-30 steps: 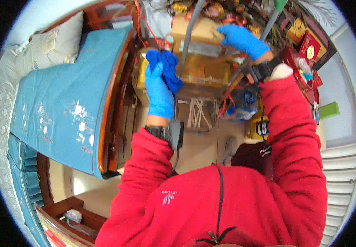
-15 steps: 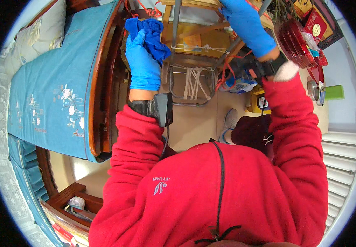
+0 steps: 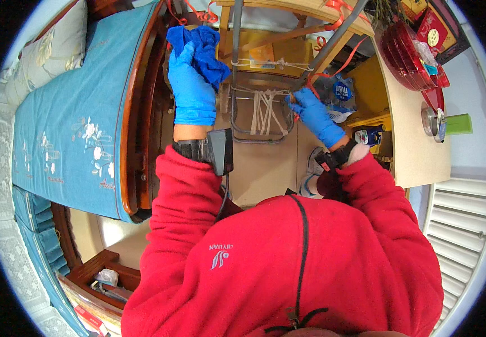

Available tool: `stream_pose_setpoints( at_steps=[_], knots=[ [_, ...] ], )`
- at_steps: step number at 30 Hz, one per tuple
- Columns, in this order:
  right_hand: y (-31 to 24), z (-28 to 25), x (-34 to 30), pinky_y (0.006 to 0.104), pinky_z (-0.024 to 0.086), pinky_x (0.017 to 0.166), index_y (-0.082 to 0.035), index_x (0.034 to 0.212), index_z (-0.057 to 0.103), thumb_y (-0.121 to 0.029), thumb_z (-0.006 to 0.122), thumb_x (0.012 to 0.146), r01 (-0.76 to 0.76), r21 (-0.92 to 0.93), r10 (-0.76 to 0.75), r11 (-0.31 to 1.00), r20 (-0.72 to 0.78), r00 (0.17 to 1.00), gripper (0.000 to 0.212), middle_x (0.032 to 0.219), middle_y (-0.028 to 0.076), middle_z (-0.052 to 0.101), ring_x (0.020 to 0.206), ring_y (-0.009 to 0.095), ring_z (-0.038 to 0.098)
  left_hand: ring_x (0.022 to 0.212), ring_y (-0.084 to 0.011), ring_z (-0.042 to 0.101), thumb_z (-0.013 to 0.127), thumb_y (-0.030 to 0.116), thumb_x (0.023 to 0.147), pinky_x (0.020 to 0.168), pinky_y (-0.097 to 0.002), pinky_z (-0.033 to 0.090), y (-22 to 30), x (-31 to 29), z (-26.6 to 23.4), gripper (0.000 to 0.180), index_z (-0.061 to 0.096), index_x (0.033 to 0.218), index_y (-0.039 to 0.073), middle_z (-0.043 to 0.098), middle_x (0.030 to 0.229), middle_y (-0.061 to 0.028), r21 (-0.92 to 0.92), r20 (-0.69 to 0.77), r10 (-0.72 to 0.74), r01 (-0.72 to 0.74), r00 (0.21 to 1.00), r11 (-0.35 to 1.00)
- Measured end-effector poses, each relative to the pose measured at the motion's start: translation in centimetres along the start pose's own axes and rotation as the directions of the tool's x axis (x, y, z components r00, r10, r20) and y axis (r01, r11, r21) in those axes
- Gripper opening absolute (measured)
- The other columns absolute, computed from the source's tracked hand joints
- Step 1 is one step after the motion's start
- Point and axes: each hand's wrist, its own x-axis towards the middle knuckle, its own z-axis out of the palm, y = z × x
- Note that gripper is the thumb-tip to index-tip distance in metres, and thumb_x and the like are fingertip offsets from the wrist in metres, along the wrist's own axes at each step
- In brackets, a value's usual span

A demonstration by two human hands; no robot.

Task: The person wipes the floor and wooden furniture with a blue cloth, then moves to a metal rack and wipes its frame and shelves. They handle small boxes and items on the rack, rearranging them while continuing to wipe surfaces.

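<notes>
A bunched blue cloth (image 3: 202,51) is held in my left hand (image 3: 191,92), which wears a blue glove and has its fingers closed round the fabric. My right hand (image 3: 316,117), gloved the same way, is closed at the lower right corner of a folding luggage cart (image 3: 236,109), on its metal frame; the fingertips are partly hidden. Pale cord is wound across the cart's base. Curly red ribbon (image 3: 341,70) hangs by the cart's slanting tube, close above the right hand.
At left stands a wooden-edged seat under a blue embroidered cover (image 3: 71,129). A pale tabletop (image 3: 417,151) at right bears a red basket (image 3: 403,56) and a metal tin (image 3: 431,121). Behind my right hand are a clear plastic bottle pack (image 3: 338,92) and a yellow box (image 3: 366,76).
My right hand has come down and inward from the upper right to the cart's lower corner. The left hand and the cloth have shifted slightly left.
</notes>
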Motion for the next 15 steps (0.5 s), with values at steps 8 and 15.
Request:
stream_pose_setpoints(
  at_steps=[8, 15],
  knots=[
    [5.0, 4.0, -2.2, 0.0408, 0.049, 0.075, 0.000, 0.104, 0.061, -0.016, 0.068, 0.089, -0.320, -0.126, 0.337, 0.939, 0.142, 0.931, 0.023, 0.099, 0.014, 0.063, 0.085, 0.028, 0.061, 0.100, -0.0250, 0.067, 0.056, 0.018, 0.096, 0.062, -0.0346, 0.054, 0.2, -0.4, 0.1, 0.027, 0.060, 0.122, 0.012, 0.068, 0.112, -0.0085, 0.021, 0.000, -0.025, 0.025, 1.000, 0.999],
    [3.8, 4.7, 0.7, 0.0368, 0.052, 0.085, -0.006, 0.141, 0.048, -0.009, 0.063, 0.085, -0.358, 0.029, 0.347, 0.933, 0.185, 0.920, 0.058, 0.125, 0.019, 0.063, 0.101, 0.029, 0.064, 0.060, -0.0131, 0.056, 0.059, 0.022, 0.093, 0.049, -0.0331, 0.048, 0.5, -0.8, 1.4, 0.028, 0.061, 0.120, 0.014, 0.069, 0.103, -0.0040, 0.043, 0.032, 0.033, -0.034, 0.999, 0.999]
  ],
)
